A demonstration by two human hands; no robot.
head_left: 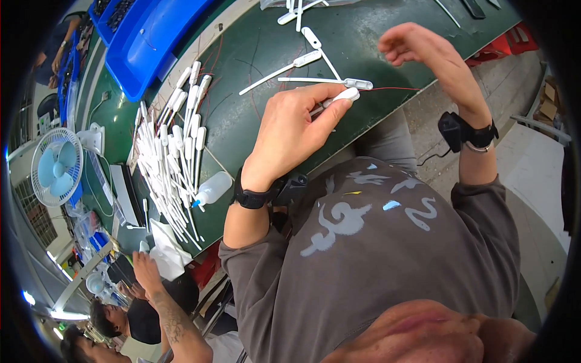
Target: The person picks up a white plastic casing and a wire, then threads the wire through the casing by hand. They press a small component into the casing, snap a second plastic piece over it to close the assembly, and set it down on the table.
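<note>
My left hand [296, 124] pinches a white plastic stick with an oval head [346, 97] between thumb and fingers; part of it is hidden by the hand. Just beyond the fingertips lies an open white stick housing [358, 84], and a thin red wire [390, 89] runs from beside it toward the table edge. Two more white stick pieces, one with a long stem [272, 74] and one with a dark spot in its head [311, 39], rest farther up. My right hand [417, 48] is raised above the table's right edge, fingers loosely curled and apart, with nothing visible in them.
A large pile of white sticks [172, 148] covers the green table's left part, beside a squeeze bottle with a blue tip [215, 188]. Blue trays [151, 42] and a fan [57, 160] stand beyond. Co-workers sit at lower left, one reaching a hand [147, 272] near white paper [169, 248].
</note>
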